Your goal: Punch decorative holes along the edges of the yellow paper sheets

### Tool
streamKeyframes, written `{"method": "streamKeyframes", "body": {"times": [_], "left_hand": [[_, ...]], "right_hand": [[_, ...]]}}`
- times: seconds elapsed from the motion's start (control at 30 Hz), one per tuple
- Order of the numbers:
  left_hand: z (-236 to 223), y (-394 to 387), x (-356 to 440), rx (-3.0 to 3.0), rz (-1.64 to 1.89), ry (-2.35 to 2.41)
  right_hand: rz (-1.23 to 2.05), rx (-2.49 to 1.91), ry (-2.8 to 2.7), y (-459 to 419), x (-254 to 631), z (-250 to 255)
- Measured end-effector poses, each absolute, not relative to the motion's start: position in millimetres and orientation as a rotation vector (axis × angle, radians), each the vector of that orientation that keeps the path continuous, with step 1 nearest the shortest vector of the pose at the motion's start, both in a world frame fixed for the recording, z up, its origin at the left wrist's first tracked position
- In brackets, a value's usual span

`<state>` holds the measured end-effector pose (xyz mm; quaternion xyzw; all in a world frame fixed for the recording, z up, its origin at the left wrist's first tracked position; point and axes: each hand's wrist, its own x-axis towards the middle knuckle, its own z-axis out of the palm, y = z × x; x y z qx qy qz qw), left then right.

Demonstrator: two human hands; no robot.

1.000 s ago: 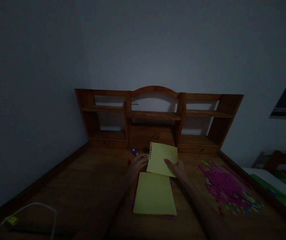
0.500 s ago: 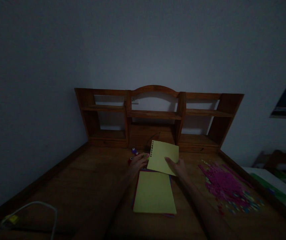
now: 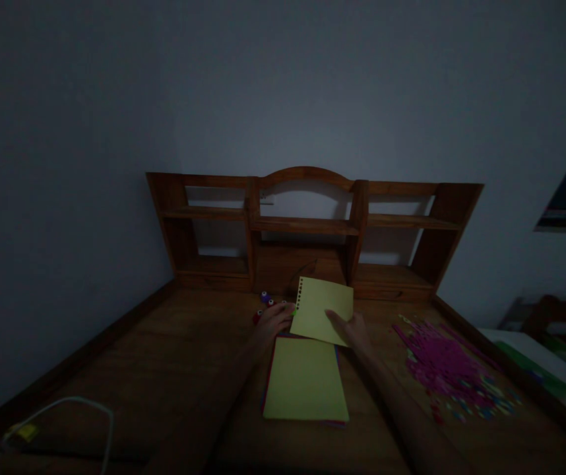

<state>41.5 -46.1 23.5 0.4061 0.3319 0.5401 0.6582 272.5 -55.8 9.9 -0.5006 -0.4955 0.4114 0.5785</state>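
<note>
My right hand (image 3: 355,330) pinches the lower right corner of a yellow sheet (image 3: 321,309) with a row of punched holes down its left edge, and holds it tilted up above the desk. My left hand (image 3: 272,321) lies beside the sheet's left edge, its fingers curled over something small and green that I cannot make out. Just past its fingertips stand small blue and red punches (image 3: 265,298). Below both hands lies a stack of coloured paper (image 3: 305,379) with a yellow sheet on top.
A heap of pink paper scraps (image 3: 444,367) with some blue and yellow bits covers the desk's right side. A wooden shelf unit (image 3: 307,227) stands at the back against the wall. At the front left corner lie a white cable (image 3: 72,409) and a yellow tag.
The yellow sheet has risen slightly and shifted a little in my right hand. My left hand has stayed at the sheet's left edge.
</note>
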Motion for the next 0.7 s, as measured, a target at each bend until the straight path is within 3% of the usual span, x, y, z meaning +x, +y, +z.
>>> {"method": "streamKeyframes", "body": {"times": [0.7], "left_hand": [[20.8, -37.3, 40.8, 1.029, 1.098, 0.707]], "right_hand": [[0.978, -1.171, -1.136, -56.5, 272.1, 12.4]]}}
